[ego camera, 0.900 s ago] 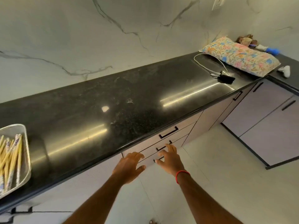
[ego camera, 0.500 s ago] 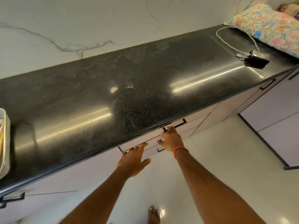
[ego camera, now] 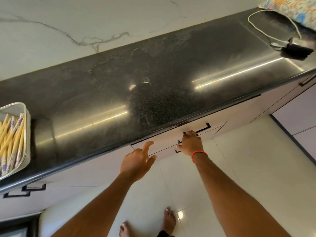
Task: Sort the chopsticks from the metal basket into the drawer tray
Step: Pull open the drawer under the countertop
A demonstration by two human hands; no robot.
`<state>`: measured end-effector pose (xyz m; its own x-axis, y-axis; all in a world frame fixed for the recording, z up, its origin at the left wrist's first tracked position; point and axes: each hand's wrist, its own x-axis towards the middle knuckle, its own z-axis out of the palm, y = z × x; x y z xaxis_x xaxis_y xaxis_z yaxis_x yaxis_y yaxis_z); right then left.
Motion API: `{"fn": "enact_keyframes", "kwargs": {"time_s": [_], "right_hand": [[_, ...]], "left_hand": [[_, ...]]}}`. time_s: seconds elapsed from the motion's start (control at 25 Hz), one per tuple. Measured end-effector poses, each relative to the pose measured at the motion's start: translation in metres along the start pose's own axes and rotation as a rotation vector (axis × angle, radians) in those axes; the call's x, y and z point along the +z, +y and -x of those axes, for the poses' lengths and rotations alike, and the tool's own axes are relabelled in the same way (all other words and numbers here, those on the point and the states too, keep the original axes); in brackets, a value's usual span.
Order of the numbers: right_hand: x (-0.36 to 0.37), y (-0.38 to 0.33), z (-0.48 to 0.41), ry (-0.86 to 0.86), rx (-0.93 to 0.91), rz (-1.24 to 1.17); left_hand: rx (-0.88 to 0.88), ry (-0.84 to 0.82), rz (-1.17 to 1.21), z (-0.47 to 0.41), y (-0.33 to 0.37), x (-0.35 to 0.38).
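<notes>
A metal mesh basket (ego camera: 25,134) sits on the black countertop at the far left, holding several yellow chopsticks (ego camera: 12,139) with blue-patterned ends. My right hand (ego camera: 190,142), with a red band at the wrist, is curled over the black handle (ego camera: 203,128) of the top drawer (ego camera: 164,141) under the counter edge. My left hand (ego camera: 136,159) hovers in front of that drawer's face, empty, index finger stretched toward it. The drawer looks shut or barely open; the tray inside is hidden.
The black countertop (ego camera: 153,93) runs along a marble wall. A white cable and black charger (ego camera: 294,48) lie at its right end beside a floral pillow (ego camera: 290,9). More drawers with black handles (ego camera: 25,190) sit lower left. My bare feet (ego camera: 168,219) stand on pale floor tiles.
My right hand rose from the lower drawer fronts and closed on the top drawer's handle. My left hand lifted toward the drawer face. The view dropped and the basket came back in at left.
</notes>
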<state>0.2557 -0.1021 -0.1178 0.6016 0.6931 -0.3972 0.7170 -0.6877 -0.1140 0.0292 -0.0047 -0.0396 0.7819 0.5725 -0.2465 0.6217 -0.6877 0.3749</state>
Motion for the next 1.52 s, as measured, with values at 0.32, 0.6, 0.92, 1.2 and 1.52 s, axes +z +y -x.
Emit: {"fn": "enact_keyframes", "kwargs": {"time_s": [0.32,0.6,0.92,1.2,1.52], "right_hand": [[0.002,0.015,0.084,0.184,0.178,-0.275],[0.014,0.011,0.191,0.701,0.145,-0.335],[0.01,0.005,0.216,0.233,0.26,0.002],[0.013,-0.062,0.21,0.135,-0.017,0.012],[0.038,-0.082,0.249,-0.263,0.022,0.226]], "left_hand": [[0.034,0.106,-0.034,0.02,-0.02,-0.018],[0.058,0.09,-0.088,0.038,-0.018,-0.024],[0.105,0.099,-0.104,0.043,-0.009,-0.036],[0.104,0.073,-0.135,0.061,-0.028,-0.043],[0.135,0.06,-0.118,0.093,-0.059,-0.068]]}}
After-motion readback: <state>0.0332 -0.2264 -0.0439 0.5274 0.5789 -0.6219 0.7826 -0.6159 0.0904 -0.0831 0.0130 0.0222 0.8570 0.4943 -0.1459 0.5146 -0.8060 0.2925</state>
